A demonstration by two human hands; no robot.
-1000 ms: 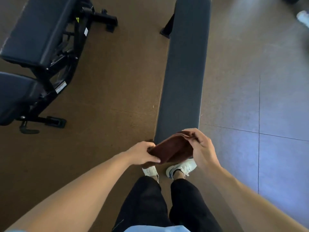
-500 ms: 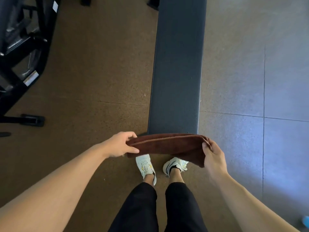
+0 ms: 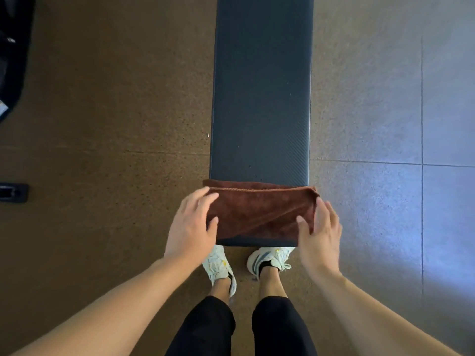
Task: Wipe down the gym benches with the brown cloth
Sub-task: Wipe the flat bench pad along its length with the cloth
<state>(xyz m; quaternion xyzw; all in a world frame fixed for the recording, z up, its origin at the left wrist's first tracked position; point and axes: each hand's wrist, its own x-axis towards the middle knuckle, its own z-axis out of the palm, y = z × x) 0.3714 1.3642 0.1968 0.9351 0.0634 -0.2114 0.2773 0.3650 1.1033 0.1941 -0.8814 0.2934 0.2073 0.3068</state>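
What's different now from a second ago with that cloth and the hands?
The brown cloth, held bunched in the air a second ago, was pulled out wide and laid across the near end of the flat bench. The left hand and right hand gave up their pinch and now rest on the cloth's two ends with fingers straight. The bench itself has not moved, and the person still stands at its end.

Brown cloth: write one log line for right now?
brown cloth: spread on bench near end | left hand: on left edge | right hand: on right edge
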